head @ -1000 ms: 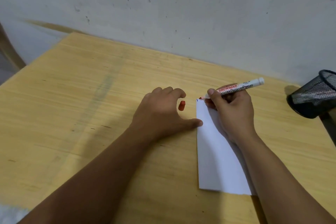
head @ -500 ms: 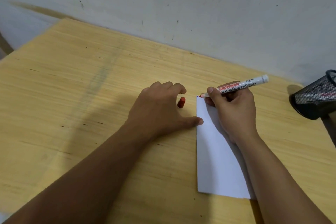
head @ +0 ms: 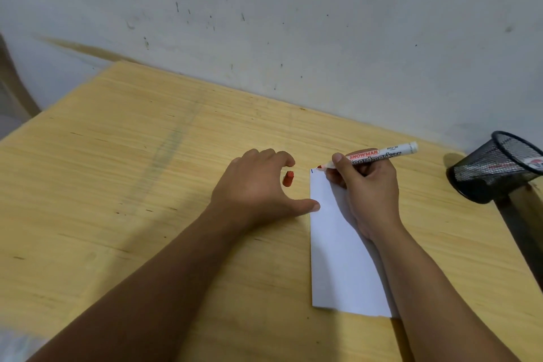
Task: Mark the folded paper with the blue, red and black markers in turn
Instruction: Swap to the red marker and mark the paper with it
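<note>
A folded white paper point(head: 338, 258) lies lengthwise on the wooden table point(head: 147, 185). My right hand point(head: 367, 194) rests on the paper's far part and grips the red marker point(head: 379, 154), uncapped, its red tip at the paper's far left corner. A short blue mark point(head: 311, 171) shows at that corner. My left hand point(head: 258, 188) lies on the table left of the paper, fingers apart, thumb touching the paper's left edge. The red cap point(head: 288, 178) lies on the table under its curled fingers.
A black mesh pen holder point(head: 496, 170) lies on its side at the table's right edge, with another marker point(head: 529, 163) partly visible inside. A grey wall runs along the table's far edge. The table's left edge drops off at far left.
The view has shifted slightly. Both hands and the marker stay in nearly the same place, with the red tip still at the paper's far left corner.
</note>
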